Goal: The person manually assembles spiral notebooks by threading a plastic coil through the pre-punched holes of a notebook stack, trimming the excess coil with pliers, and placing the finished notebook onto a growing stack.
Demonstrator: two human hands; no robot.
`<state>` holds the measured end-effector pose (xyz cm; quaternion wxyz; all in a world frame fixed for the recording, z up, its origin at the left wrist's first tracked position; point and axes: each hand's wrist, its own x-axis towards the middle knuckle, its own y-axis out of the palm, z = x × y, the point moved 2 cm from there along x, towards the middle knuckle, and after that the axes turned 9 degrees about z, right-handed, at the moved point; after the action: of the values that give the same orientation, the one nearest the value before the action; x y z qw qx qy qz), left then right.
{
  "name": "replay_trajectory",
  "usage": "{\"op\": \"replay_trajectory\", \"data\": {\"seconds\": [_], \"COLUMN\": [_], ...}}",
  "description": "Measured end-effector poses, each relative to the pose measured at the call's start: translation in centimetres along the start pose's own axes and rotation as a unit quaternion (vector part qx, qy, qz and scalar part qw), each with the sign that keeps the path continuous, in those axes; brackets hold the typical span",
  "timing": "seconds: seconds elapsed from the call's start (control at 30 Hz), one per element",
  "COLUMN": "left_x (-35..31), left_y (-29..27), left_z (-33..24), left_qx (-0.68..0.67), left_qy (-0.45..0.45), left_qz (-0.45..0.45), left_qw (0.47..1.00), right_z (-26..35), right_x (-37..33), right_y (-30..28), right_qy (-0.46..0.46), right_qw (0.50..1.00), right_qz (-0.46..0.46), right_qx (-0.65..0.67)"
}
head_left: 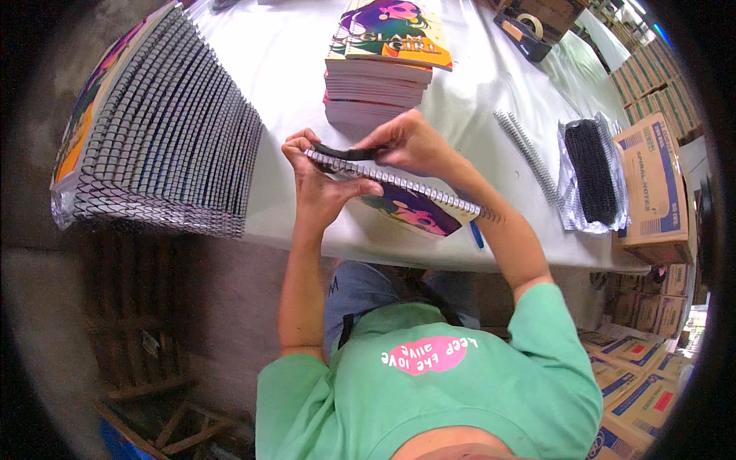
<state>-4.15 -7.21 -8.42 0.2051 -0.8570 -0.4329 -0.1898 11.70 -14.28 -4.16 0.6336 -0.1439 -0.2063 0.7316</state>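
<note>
My left hand (322, 180) grips a spiral notebook (418, 211) near its left end, thumb across the cover. The notebook is tilted above the table edge, its coil-bound side up. A wire coil (491, 216) sticks out past its right end, by my right forearm. My right hand (402, 142) is closed on a slim black tool (333, 152) lying along the binding. The tool's far end reaches the fingers of my left hand; its exact kind is hard to make out. Under the notebook's right end lies a blue pen (477, 234).
Unbound notebooks with illustrated covers form a stack (376, 84) ahead. Coil-bound notebooks make a tall pile (161, 138) at left. To the right lie loose coils (529, 153), a plastic-wrapped bundle of black coils (590, 172), a cardboard box (652, 184) and a tape dispenser (525, 34).
</note>
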Motion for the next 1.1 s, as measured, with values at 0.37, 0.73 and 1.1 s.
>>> {"op": "replay_trajectory", "data": {"seconds": [0.37, 0.73, 1.1], "left_x": [-1.0, -2.3, -2.3], "left_y": [-1.1, 0.6, 0.8], "left_z": [-3.0, -7.9, -8.8], "left_qx": [-0.193, 0.158, 0.247], "left_qy": [-0.091, 0.089, 0.193], "left_qz": [-0.14, -0.132, -0.14], "left_qw": [0.967, 0.974, 0.939], "right_z": [-6.9, 0.7, 10.9], "right_x": [-17.6, -15.7, -10.7], "right_y": [-2.9, 6.4, 5.2], "right_qy": [0.292, 0.15, 0.004], "right_qw": [0.816, 0.905, 0.908], "right_qz": [-0.303, -0.361, -0.272], "right_qx": [-0.396, -0.166, -0.318]}}
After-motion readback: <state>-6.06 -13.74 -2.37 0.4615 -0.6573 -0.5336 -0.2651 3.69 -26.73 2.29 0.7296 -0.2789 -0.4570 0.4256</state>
